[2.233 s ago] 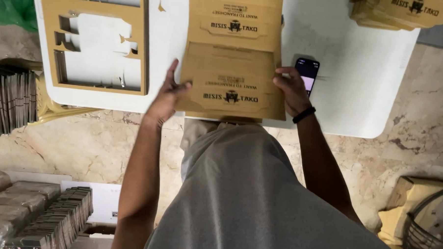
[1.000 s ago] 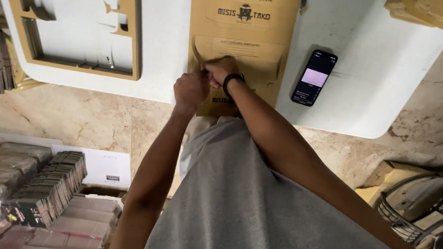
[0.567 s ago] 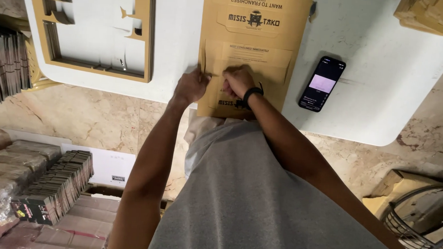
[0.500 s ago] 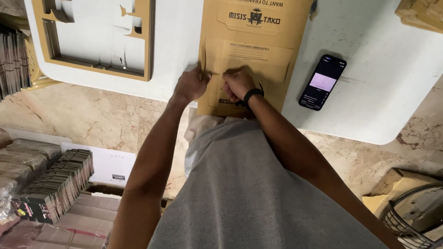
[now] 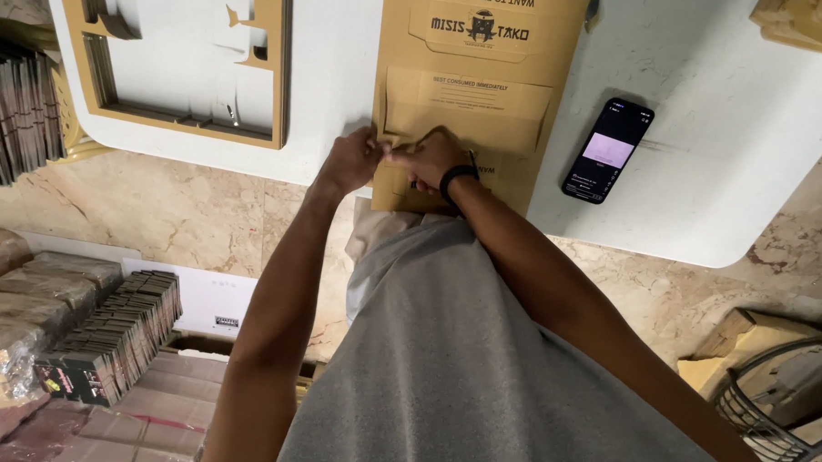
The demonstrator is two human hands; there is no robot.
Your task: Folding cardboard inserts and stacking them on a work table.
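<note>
At the counter's (image 5: 204,165) near edge, the left hand (image 5: 350,161) and right hand (image 5: 429,157) pinch the near flap of the flat brown cardboard blank (image 5: 475,97). Uneven pulling could crease it crookedly or nudge it towards the phone (image 5: 608,150) near the right edge.

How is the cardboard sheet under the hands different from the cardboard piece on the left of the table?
The printed cardboard sheet is solid, with folded flaps; the leftover cardboard frame is punched out, showing table through it. The left hand and right hand press the sheet; the frame lies untouched. Both are tan and lie flat.
</note>
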